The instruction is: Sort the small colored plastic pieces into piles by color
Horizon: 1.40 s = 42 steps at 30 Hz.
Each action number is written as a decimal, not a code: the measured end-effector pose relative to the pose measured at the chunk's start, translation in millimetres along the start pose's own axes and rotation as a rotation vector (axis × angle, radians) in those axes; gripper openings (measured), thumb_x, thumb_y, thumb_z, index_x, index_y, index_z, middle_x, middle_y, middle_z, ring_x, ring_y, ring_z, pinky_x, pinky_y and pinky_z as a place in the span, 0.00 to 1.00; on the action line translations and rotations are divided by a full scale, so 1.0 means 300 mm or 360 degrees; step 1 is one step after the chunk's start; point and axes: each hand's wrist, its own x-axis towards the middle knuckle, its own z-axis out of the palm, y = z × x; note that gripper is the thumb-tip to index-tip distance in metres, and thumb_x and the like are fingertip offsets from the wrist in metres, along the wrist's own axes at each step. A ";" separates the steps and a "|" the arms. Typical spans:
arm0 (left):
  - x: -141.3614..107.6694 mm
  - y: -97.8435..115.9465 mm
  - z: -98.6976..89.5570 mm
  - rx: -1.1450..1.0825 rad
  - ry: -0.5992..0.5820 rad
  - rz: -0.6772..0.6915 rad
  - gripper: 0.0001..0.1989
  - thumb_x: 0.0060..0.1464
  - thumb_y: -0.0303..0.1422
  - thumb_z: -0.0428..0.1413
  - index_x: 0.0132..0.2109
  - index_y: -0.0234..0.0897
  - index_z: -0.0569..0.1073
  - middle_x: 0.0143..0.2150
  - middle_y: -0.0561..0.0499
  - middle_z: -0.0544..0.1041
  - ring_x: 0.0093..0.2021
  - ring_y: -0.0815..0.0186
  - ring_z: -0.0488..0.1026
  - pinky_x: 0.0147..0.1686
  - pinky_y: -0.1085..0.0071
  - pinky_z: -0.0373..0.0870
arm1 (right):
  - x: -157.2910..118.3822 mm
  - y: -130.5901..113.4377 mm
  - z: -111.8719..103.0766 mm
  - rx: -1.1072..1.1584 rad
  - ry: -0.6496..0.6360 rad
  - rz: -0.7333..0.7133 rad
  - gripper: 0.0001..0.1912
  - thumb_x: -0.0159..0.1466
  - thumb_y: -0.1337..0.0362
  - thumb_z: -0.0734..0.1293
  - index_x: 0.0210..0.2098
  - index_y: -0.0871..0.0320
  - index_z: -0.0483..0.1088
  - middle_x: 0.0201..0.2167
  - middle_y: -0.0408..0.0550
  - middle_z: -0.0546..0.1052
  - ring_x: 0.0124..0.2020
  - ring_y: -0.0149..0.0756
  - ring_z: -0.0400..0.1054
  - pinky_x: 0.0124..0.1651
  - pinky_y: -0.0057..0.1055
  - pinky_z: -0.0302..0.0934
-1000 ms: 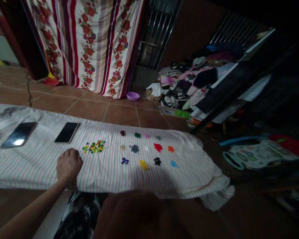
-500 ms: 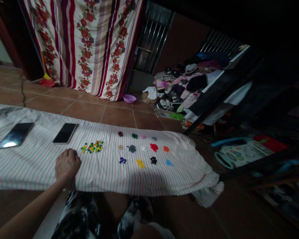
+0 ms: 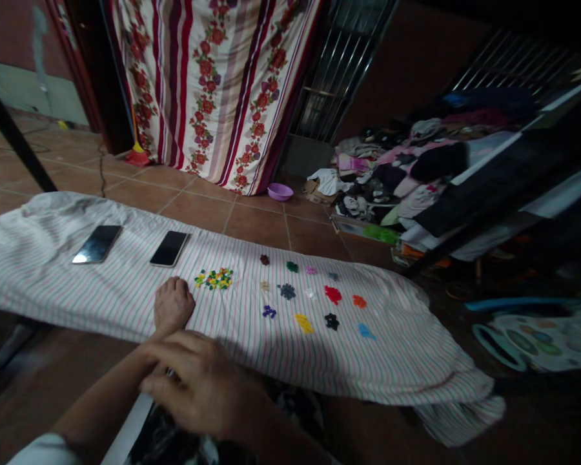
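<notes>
My left hand (image 3: 174, 306) rests on the striped cloth, its fingers curled in with the palm side hidden, and nothing shows in it. Just right of it lies a mixed pile of small yellow, green and orange pieces (image 3: 215, 278). Over my left forearm reaches my right hand (image 3: 198, 381), thumb apart from the fingers, nothing held; whether the fingertips touch the forearm I cannot tell. Further right, small pieces sit in separate colour groups, among them red (image 3: 333, 295), dark grey (image 3: 287, 291), yellow (image 3: 304, 323), black (image 3: 332, 321) and light blue (image 3: 366, 330).
The striped cloth (image 3: 392, 361) covers a long low surface. Two phones lie on it: one at the far left (image 3: 97, 244), one nearer the pile (image 3: 170, 248). Beyond are a purple basin (image 3: 280, 192), a floral curtain (image 3: 232, 84) and heaped clothes (image 3: 397, 161).
My right hand has come into view and over my left forearm. My left hand stays beside the mixed pile. The camera view has turned left.
</notes>
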 end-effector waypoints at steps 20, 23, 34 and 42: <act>0.001 -0.001 0.004 -0.0103 -0.0016 -0.0049 0.13 0.57 0.28 0.47 0.45 0.32 0.72 0.51 0.37 0.73 0.51 0.52 0.69 0.51 0.57 0.62 | -0.060 0.163 0.193 -0.0159 0.0080 -0.0121 0.12 0.69 0.55 0.63 0.42 0.53 0.75 0.56 0.48 0.74 0.57 0.38 0.65 0.59 0.36 0.63; 0.001 0.000 0.001 -0.0096 -0.0017 -0.0055 0.12 0.57 0.28 0.46 0.45 0.31 0.72 0.51 0.37 0.73 0.52 0.52 0.69 0.52 0.57 0.62 | -0.050 0.285 0.174 -0.0110 0.0206 0.0147 0.08 0.68 0.60 0.63 0.37 0.55 0.73 0.47 0.49 0.76 0.49 0.36 0.69 0.53 0.33 0.64; 0.002 -0.004 0.005 -0.0110 0.0001 -0.0039 0.12 0.56 0.28 0.47 0.44 0.32 0.72 0.50 0.37 0.73 0.51 0.51 0.68 0.51 0.56 0.62 | 0.083 0.605 0.041 -0.0512 0.0514 0.0837 0.12 0.66 0.68 0.59 0.45 0.54 0.72 0.41 0.47 0.75 0.41 0.35 0.70 0.44 0.29 0.62; 0.005 0.003 -0.009 -0.0180 -0.0041 -0.0075 0.13 0.55 0.28 0.48 0.45 0.32 0.72 0.51 0.36 0.73 0.52 0.51 0.68 0.52 0.55 0.62 | 0.154 0.639 0.055 -0.0686 0.0307 0.1028 0.10 0.65 0.67 0.63 0.44 0.51 0.73 0.44 0.45 0.73 0.42 0.34 0.70 0.40 0.27 0.59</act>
